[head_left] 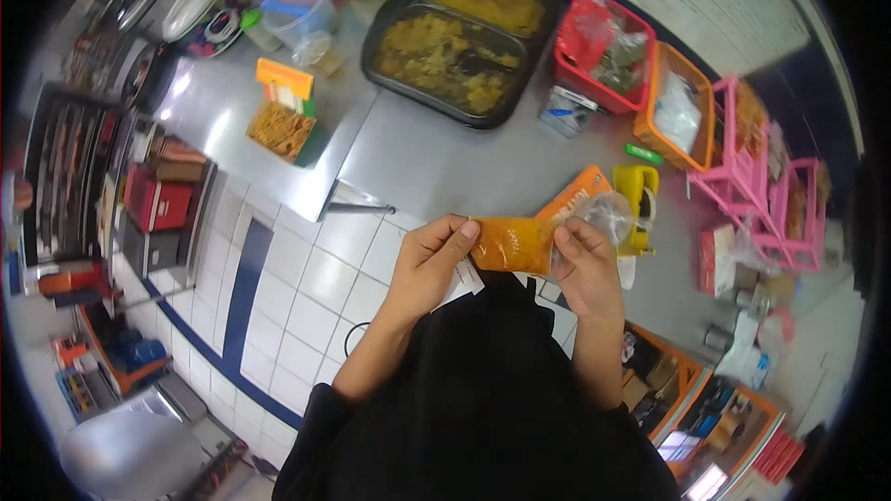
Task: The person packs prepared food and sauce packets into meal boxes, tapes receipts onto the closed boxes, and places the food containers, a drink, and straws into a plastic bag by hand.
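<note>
Between my two hands a small clear plastic bag of orange-yellow sauce (515,245) is stretched out level, in front of my body. My left hand (432,264) pinches its left end between thumb and fingers. At the other end, my right hand (587,264) grips the bag's edge, where clear loose plastic (605,215) shows behind the fingers. An orange printed carton (580,187) lies on the steel table just beyond the bag. Close to my right hand stands a yellow tape dispenser (635,209).
On the steel table (418,162) sits a black divided tray (371,56) of yellow food. An open box of fried food (281,128) is at left. Red (603,93) and orange baskets (694,153) and pink racks (729,181) line the right side.
</note>
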Tool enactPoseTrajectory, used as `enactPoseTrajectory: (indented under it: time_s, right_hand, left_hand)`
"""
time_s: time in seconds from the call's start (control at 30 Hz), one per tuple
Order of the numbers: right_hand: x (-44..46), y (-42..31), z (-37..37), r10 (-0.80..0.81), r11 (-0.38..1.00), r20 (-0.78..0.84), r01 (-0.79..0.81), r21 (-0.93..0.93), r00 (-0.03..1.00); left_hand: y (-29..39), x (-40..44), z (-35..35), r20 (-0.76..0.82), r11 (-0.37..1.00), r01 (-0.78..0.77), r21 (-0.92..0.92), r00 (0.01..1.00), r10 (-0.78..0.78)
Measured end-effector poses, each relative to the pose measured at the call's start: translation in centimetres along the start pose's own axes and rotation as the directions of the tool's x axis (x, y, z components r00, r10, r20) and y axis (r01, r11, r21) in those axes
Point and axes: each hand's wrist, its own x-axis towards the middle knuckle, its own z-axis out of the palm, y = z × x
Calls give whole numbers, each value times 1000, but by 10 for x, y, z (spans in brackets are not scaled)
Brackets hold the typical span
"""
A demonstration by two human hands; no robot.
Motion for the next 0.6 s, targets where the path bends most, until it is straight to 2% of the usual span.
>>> enactPoseTrajectory:
  time_s: [0.1, 0.17, 0.23, 0.27, 0.33, 0.4, 0.43, 0.47, 0.5, 0.53, 0.6]
  right_hand:
    - [9, -23, 48, 50, 998, 212, -41, -46, 976]
    - [13, -37, 71, 98, 977, 395, -164, 139, 914]
    - [8, -62, 108, 110, 943, 559, -265, 203, 821]
    - [9, -67, 119, 132, 930, 566, -300, 214, 813]
    - [13, -80, 139, 294, 761, 790, -631, 147, 538]
    - [23, -89, 164, 358, 518, 916, -855, -33, 181]
    - [31, -91, 178, 344, 387, 939, -910, -147, -6]
    - [54, -88, 196, 294, 254, 924, -912, -323, -245]
    - [77, -85, 213, 227, 152, 853, -848, -507, -470]
    - [81, -84, 225, 243, 144, 850, -849, -508, -467]
    - [83, -73, 250, 369, 15, 836, -896, -443, -407]
  left_hand:
    - [-2, 1, -17, -171, 995, -80, -53, 983, 70]
    - [-3, -3, -40, -281, 997, -75, 21, 957, 78]
    - [4, -14, -54, -361, 999, -9, 43, 932, 24]
    - [8, -19, -61, -389, 999, 16, 47, 921, 4]
    - [12, -20, -73, -397, 999, 14, 53, 918, 8]
    - [8, -19, -88, -401, 998, -30, 54, 915, 49]
    - [9, -17, -97, -383, 994, -73, 81, 918, 99]
    - [11, -15, -106, -362, 988, -115, 107, 921, 146]
    - [17, -15, -118, -340, 995, -93, 43, 935, 102]
    - [22, -14, -132, -338, 995, -99, 26, 936, 102]
    - [30, -9, -167, -310, 997, -75, 21, 948, 78]
